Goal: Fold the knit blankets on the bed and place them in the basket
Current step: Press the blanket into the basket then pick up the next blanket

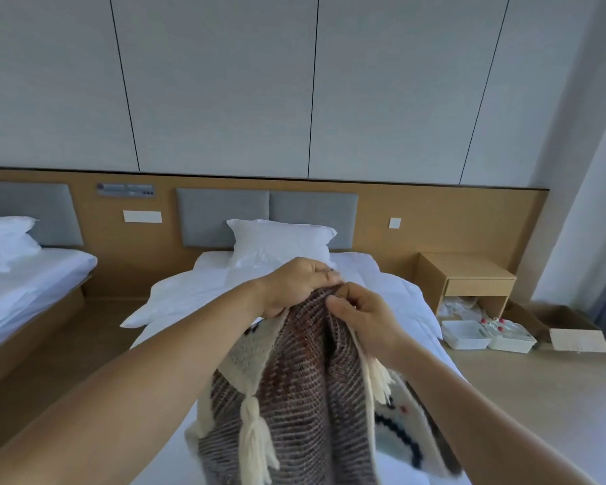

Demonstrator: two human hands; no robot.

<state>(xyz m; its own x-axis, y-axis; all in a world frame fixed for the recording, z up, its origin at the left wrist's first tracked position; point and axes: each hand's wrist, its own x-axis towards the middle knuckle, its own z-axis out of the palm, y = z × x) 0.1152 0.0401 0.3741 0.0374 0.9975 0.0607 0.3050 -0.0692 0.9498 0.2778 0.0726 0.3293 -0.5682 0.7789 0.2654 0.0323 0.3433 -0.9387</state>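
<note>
A brown-and-cream striped knit blanket (305, 397) with cream tassels hangs in front of me over the white bed (189, 295). My left hand (294, 285) and my right hand (364, 316) both grip its top edge, close together and held up above the mattress. The blanket drapes down from my hands to the lower edge of the view, with a patterned cream side showing at the right. No basket is in view.
A white pillow (280, 243) lies at the headboard. A second bed (25, 285) stands to the left across a floor gap. At the right are a wooden nightstand (469, 278), white trays (466, 334) and a cardboard box (571, 330) on the floor.
</note>
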